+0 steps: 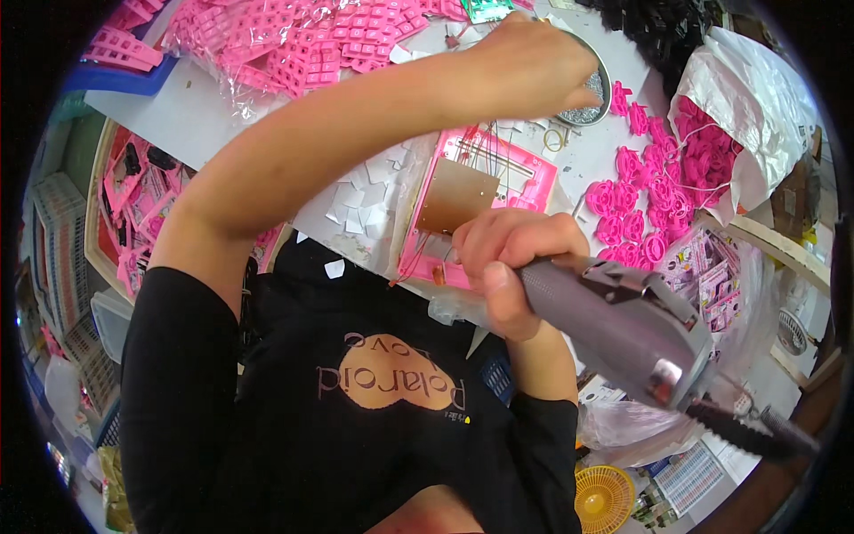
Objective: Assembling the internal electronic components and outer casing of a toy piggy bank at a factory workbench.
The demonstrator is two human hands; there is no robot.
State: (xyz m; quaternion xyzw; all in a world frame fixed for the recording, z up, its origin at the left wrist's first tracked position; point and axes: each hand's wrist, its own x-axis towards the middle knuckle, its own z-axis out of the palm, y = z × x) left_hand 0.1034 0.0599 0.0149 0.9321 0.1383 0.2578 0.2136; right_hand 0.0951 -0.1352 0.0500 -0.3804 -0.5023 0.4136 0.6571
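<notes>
My left hand (534, 71) reaches across to a round tin (607, 76) of small silvery metal pieces (583, 114), apparently screws. Its fingers are curled together at the tin; whatever they pinch is hidden. In my right hand (520, 267) is a dark grey electric screwdriver (614, 325), gripped round its body, with its corded end toward the lower right. The bit end cannot be clearly made out. Just beyond my right hand lies an open pink plastic toy casing (541, 169). A brown board (458, 196) and thin wires are in it.
Pink keypad pieces (302, 44) in clear plastic fill the far left. Small white squares (360, 196) lie left of the casing. To the right are pink ring-like parts (627, 200) and a white bag (747, 89) of more. A yellow basket (605, 498) stands lower right.
</notes>
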